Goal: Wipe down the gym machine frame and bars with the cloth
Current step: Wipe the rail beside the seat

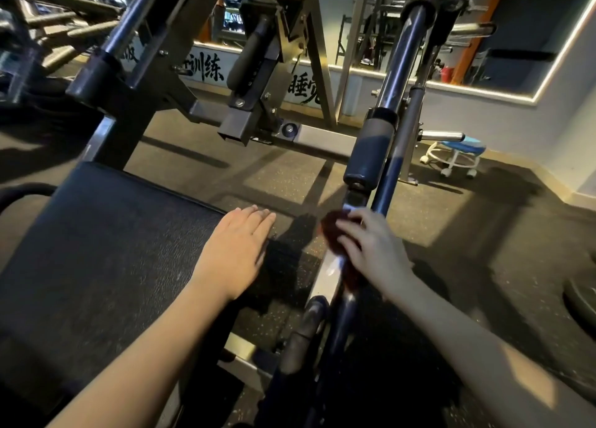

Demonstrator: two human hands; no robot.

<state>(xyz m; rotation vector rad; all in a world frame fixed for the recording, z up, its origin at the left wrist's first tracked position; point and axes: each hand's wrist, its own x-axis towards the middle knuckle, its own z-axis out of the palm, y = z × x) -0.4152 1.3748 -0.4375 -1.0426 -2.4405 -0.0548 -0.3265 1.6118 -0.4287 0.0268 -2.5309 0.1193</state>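
Note:
A dark red cloth [332, 234] lies bunched against the silver frame rail [325, 277] of the gym machine. My right hand [371, 250] grips the cloth, fingers curled over it and the rail. A dark blue bar [395, 73] runs up from there, past a black padded sleeve [371, 150]. My left hand [235, 247] rests flat, fingers straight, on the edge of the black padded seat [106, 253].
Another dark bar [122, 31] rises at the upper left with a black collar. A square steel tube end [237, 131] hangs mid-frame. A white and blue stool [458, 153] stands by the right wall. A weight plate [580, 302] lies on the rubber floor at the right edge.

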